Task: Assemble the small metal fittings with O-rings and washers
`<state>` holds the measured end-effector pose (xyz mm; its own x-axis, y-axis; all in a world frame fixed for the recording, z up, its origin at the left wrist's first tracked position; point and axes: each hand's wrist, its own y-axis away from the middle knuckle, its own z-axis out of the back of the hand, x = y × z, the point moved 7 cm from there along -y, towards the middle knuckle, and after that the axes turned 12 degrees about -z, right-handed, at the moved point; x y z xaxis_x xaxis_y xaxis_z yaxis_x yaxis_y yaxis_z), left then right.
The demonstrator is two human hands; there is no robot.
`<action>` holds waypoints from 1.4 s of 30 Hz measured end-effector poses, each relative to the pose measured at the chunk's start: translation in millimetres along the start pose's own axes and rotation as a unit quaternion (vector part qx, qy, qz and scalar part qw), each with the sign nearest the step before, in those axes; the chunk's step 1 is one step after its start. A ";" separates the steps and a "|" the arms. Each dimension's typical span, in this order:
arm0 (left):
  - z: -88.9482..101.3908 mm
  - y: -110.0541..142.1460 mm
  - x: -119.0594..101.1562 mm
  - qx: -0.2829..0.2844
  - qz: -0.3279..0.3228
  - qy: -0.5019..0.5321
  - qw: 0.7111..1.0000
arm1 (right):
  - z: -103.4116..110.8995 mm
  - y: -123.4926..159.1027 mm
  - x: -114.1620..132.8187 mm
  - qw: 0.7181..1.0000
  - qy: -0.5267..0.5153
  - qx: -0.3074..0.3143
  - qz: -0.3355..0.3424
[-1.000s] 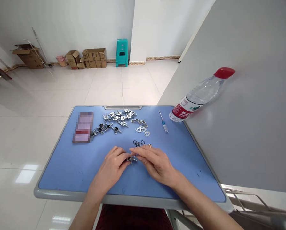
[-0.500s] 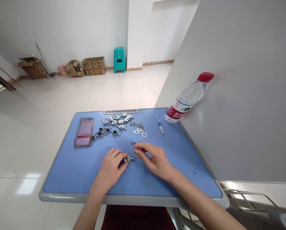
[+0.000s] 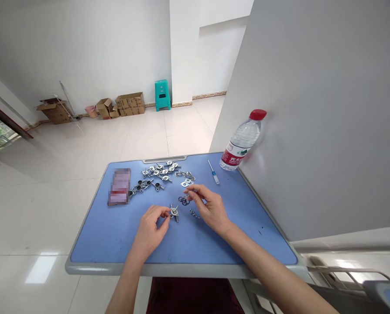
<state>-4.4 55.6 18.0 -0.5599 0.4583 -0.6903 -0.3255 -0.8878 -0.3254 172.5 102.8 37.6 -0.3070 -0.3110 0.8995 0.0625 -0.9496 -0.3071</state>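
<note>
Near the middle of the table, my left hand (image 3: pixel 153 230) holds a small metal valve (image 3: pixel 174 212) by its left edge between thumb and fingertips. The valve has an oval flange, short pipe stubs and a thin stem. Up and to the right, my right hand (image 3: pixel 211 211) is closed in a pinch above several black rubber rings (image 3: pixel 183 200). What its fingertips hold is hidden. Just beyond them are several flat metal plates (image 3: pixel 186 182). A few small screws (image 3: pixel 194 213) lie on the table left of the right wrist.
Several more valves (image 3: pixel 165 171) are heaped toward the back, with black-faced ones (image 3: pixel 140 186) to their left. Metal clips (image 3: pixel 185 174) lie beside the heap. A phone (image 3: pixel 119 186), a screwdriver (image 3: pixel 213 172) and a water bottle (image 3: pixel 241 144) also rest on the blue table (image 3: pixel 116 244).
My right hand has moved away from the valve, up toward the rings and plates, uncovering the screws. The valve in my left hand has turned, and the whole view has shifted slightly.
</note>
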 end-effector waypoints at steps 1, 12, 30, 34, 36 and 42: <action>1.8 -2.7 -1.2 -0.004 -0.009 -0.007 1.000 | 3.1 -0.5 -0.2 1.000 -0.010 -0.013 -0.004; -15.2 -19.7 -6.2 0.073 -0.018 -0.068 0.995 | 13.7 2.6 1.1 0.999 -0.036 -0.029 0.005; -14.0 -11.3 -9.7 0.051 -0.070 -0.127 0.988 | 2.7 15.8 18.9 0.994 0.000 0.056 0.095; -14.9 -12.1 -10.8 0.058 -0.069 -0.120 0.989 | -1.2 17.7 22.5 0.989 0.033 0.062 0.132; -14.8 -12.5 -11.4 0.057 -0.070 -0.110 0.990 | -2.9 19.1 24.9 0.985 0.049 0.060 0.155; -15.3 -12.8 -10.4 0.063 -0.063 -0.096 0.991 | -3.7 24.2 32.8 0.976 0.052 0.060 0.202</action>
<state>17.3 61.5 19.5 -0.6391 0.5759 -0.5098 -0.4886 -0.8159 -0.3092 160.3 69.8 58.5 -0.3278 -0.6619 0.6741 0.3071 -0.7494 -0.5866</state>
